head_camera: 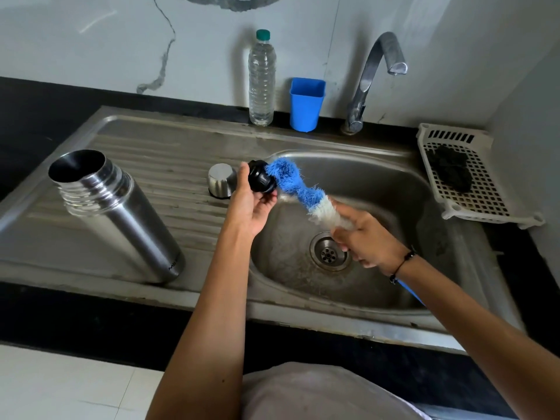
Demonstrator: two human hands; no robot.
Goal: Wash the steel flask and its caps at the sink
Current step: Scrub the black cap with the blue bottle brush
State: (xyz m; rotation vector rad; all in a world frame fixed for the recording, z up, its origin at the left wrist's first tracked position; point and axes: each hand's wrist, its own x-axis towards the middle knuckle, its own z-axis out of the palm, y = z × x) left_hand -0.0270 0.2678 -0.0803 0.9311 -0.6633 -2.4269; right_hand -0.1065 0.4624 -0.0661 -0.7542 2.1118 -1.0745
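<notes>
We hold the black inner cap (262, 180) in our left hand (256, 204), fingers curled round it, up over the left rim of the sink basin (424, 207). Our right hand (368, 237) is clamped on the bottle brush (292, 184) low on its bristles, over the basin just above the drain (329, 255). The brush's blue bristle tip touches the black inner cap; white bristles sit nearest our right hand, and a bit of blue handle shows past the wrist. A black bracelet (403, 262) is on that wrist.

The steel flask (121, 216) stands open, no cap on, on the ribbed drainboard (169, 165) well left of the basin, threads showing at its mouth. The steel outer cap (221, 180) sits mouth-down on the drainboard just left of the basin, close beside our left hand.

Behind the basin: a clear plastic water bottle (262, 80) with a green top, and a blue plastic cup (306, 104) just beside it. The tap (374, 74) rises at the basin's back right, spout over the basin; we can't tell any water running. Right of the basin, a white plastic tray (472, 195) holds a dark scrubber (451, 171).
</notes>
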